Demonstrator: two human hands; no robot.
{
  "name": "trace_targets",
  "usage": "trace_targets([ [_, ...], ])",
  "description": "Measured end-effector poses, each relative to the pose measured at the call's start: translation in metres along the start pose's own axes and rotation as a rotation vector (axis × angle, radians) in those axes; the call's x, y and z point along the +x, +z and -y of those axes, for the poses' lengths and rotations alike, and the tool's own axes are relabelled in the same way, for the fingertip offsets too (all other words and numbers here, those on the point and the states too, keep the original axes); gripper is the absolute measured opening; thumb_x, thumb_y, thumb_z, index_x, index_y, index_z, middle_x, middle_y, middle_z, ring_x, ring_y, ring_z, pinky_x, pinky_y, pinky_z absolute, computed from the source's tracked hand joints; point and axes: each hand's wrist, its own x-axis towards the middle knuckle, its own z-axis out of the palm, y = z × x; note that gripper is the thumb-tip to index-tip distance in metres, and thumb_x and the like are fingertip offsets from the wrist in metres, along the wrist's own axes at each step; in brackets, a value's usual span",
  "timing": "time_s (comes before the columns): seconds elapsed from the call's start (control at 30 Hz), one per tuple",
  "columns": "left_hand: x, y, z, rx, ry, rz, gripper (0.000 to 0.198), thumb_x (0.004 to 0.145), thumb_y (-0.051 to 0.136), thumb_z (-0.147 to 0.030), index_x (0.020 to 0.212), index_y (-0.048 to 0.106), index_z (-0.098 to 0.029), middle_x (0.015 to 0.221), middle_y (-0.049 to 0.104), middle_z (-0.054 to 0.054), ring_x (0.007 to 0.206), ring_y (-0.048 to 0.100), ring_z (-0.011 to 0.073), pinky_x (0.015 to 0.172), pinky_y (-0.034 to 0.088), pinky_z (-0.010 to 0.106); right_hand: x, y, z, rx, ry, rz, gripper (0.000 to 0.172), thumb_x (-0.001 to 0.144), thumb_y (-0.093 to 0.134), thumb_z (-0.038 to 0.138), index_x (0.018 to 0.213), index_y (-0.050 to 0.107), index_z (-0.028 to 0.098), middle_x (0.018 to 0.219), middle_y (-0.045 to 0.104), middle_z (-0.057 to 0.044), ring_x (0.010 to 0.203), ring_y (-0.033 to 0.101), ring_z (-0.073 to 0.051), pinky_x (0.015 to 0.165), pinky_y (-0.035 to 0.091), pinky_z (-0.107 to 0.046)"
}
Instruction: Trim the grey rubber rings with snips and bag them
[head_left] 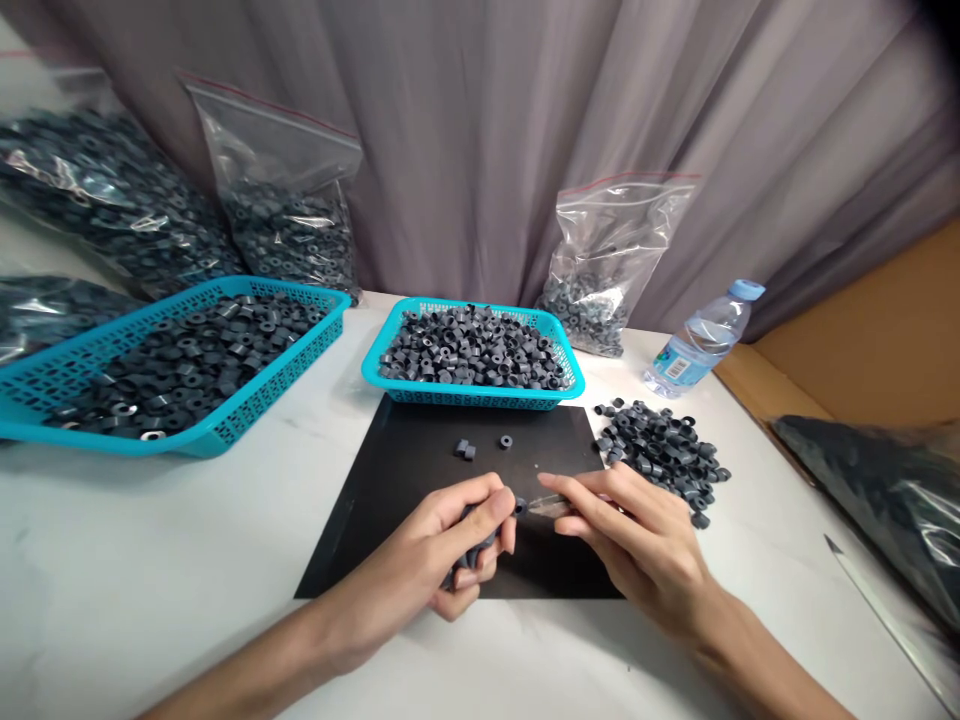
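My left hand is curled over the black mat, closed on several small dark grey rings, with one ring pinched at its fingertips. My right hand pinches a thin clear tool whose tip touches that ring. Two loose rings and a single ring lie on the mat just beyond my hands. Right behind the mat stands a small turquoise basket full of the same rings.
A loose pile of rings lies right of the mat. A larger turquoise basket of rings sits at the left. Zip bags of rings lean on the curtain. A water bottle and cardboard box are at the right.
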Motion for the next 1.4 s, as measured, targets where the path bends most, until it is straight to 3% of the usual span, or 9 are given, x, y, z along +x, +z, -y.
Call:
trace_targets([
  [0.87, -0.0018, -0.0016, 0.0014, -0.009, -0.049, 0.11, 0.044, 0.092, 0.054, -0.063, 0.085, 0.05, -0.02, 0.073, 0.032, -0.005, 0.06, 0.021, 0.0087, 0.048, 0.016, 0.02, 0.0057, -0.0059, 0.0043, -0.07, -0.079, 0.017, 0.039, 0.101, 0.056, 0.016, 0.141, 0.056, 0.017, 0.096, 0.072, -0.007, 0.072, 0.059, -0.014, 0.064, 0.045, -0.029],
  [1.07, -0.002, -0.0026, 0.0023, -0.008, -0.063, 0.117, 0.045, 0.092, 0.054, -0.063, 0.087, 0.05, -0.019, 0.076, 0.035, -0.005, 0.061, 0.022, 0.0086, 0.049, 0.016, 0.02, 0.0083, -0.0096, 0.0068, -0.126, -0.117, 0.027, 0.031, 0.102, 0.055, 0.017, 0.132, 0.06, 0.012, 0.093, 0.073, -0.007, 0.068, 0.054, -0.014, 0.061, 0.042, -0.029],
  [1.4, -0.0024, -0.0022, 0.0012, -0.017, -0.069, 0.14, 0.041, 0.094, 0.054, -0.059, 0.086, 0.05, -0.019, 0.079, 0.036, -0.003, 0.062, 0.023, 0.0085, 0.049, 0.017, 0.019, 0.0094, -0.0101, 0.0053, -0.133, -0.132, 0.009, 0.038, 0.104, 0.053, 0.019, 0.142, 0.054, 0.017, 0.093, 0.074, -0.006, 0.067, 0.056, -0.013, 0.061, 0.043, -0.028],
])
